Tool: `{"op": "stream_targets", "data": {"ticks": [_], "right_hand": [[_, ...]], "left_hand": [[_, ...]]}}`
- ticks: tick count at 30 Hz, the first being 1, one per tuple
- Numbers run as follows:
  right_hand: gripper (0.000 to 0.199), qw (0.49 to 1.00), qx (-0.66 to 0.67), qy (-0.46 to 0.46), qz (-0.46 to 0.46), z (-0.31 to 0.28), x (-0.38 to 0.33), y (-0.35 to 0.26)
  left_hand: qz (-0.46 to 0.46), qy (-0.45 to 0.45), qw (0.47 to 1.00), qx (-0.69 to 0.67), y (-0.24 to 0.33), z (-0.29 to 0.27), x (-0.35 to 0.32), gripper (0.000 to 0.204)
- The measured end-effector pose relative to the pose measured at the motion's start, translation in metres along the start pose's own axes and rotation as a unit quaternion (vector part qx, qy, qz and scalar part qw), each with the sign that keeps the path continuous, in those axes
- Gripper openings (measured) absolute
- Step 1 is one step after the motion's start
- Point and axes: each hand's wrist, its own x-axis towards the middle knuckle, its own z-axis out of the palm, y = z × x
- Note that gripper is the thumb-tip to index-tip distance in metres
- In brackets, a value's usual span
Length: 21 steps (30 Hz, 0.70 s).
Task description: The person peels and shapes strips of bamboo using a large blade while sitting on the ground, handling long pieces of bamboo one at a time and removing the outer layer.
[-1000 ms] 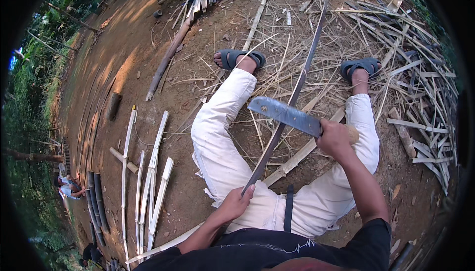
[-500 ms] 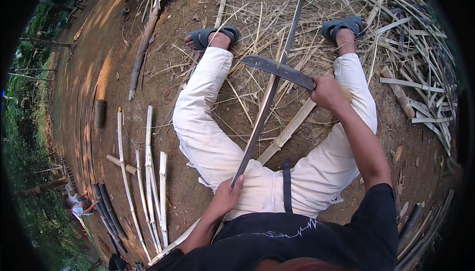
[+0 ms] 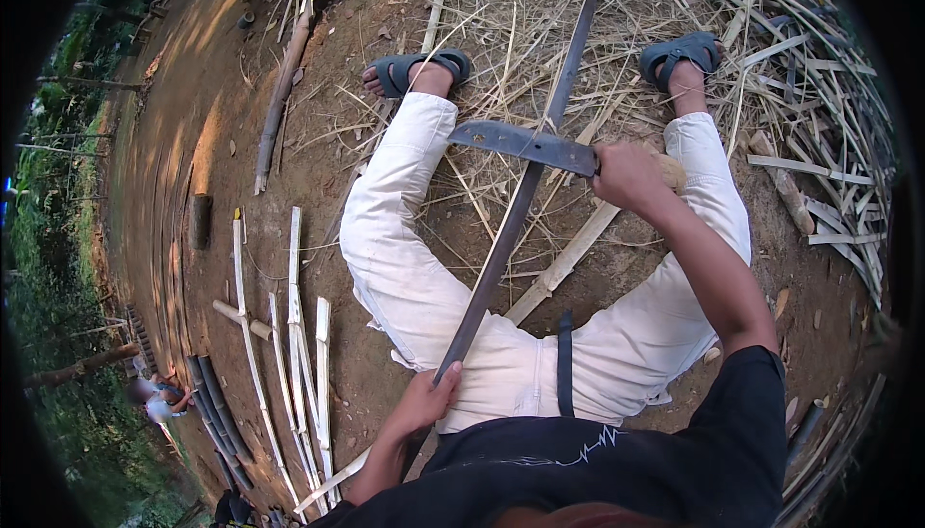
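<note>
Two hands grip: left holds the bamboo strip, right hides the blade's handle.

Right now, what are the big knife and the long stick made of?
The big knife's blade looks like dull grey metal, darkened and matte, maybe steel. Its handle, mostly hidden in the right hand, seems pale wood. The long stick, whose near end the left hand holds, looks like a split bamboo strip, dark and smooth, like the paler strips lying nearby.
</note>
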Motion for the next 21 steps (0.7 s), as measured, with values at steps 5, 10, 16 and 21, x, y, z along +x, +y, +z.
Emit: {"op": "stream_targets", "data": {"ticks": [5,10,16,21], "right_hand": [[0.026,0.998,-0.033,0.013,-0.044,0.011,0.013,0.013],[0.022,0.996,-0.019,0.047,0.070,-0.001,0.053,0.056],[0.022,0.996,-0.071,-0.026,-0.042,-0.008,0.049,0.037],[0.026,0.989,-0.025,0.033,0.145,-0.023,0.102,0.108]], "left_hand": [[0.008,-0.002,1.000,0.016,-0.010,-0.005,-0.003,0.052],[-0.019,-0.031,0.999,-0.024,-0.005,-0.016,-0.011,0.050],[-0.068,-0.077,0.991,-0.089,-0.028,-0.029,-0.023,0.044],[-0.093,-0.104,0.985,-0.099,-0.040,-0.040,-0.028,0.043]]}}
